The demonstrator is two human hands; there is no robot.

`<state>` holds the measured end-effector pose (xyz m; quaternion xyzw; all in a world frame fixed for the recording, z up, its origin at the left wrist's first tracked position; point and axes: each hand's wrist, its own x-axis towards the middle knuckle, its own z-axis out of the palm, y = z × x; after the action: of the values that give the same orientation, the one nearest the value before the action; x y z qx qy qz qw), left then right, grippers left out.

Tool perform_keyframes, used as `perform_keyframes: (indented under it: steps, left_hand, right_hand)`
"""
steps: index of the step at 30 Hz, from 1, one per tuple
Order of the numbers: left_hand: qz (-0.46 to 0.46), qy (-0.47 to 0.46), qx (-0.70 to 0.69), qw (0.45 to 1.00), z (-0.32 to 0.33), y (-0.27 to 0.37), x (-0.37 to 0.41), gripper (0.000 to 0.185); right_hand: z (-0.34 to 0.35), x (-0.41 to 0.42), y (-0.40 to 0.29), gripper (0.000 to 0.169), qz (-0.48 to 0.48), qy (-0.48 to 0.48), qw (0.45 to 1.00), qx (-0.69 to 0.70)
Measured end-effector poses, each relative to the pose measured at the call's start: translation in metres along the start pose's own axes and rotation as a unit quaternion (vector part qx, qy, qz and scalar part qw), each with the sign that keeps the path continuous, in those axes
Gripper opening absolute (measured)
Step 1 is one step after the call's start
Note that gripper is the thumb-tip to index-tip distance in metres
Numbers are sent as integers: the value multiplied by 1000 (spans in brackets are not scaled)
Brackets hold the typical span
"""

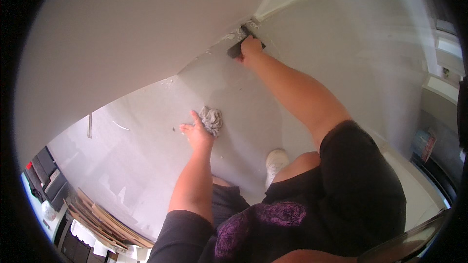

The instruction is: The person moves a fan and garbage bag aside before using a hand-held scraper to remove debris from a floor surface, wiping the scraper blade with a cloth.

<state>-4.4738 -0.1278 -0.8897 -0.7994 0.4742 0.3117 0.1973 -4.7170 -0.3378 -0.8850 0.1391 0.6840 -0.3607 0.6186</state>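
Observation:
My right hand (251, 48) is closed around a dark brush or scrubber (236, 49) at the foot of the wall, near the corner. Its exact kind cannot be told. Whitish debris (231, 36) lies along the wall's base beside it. Lower and to the left, my left hand (198, 131) is spread over the grey floor (248, 109), fingers apart. A crumpled light grey cloth (211, 119) lies against its side; I see no fingers closed on it.
A pale wall (120, 36) rises at the upper left. A thin strip (89, 126) and a curved white piece (120, 125) lie on the floor at left. Flattened cardboard (106, 219) is stacked at lower left. My shoe (276, 162) rests below the hands.

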Motion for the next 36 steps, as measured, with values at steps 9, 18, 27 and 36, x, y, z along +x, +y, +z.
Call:
perform_keyframes:
  steps: [9, 18, 27, 36]
  left_hand:
    - [53, -32, 54, 997, -24, 16, -18, 124]
    - [51, -19, 60, 997, -19, 7, -15, 132]
    - [47, -28, 50, 997, -22, 14, -17, 133]
    - [35, -26, 21, 999, -18, 10, -15, 133]
  right_hand:
    - [-5, -11, 14, 33, -50, -8, 997, -56]
    - [10, -24, 52, 37, -105, -35, 972, -207]
    - [-40, 6, 0, 38, -237, -38, 755, -610]
    - [-12, 23, -21, 42, -239, -52, 680, -691]
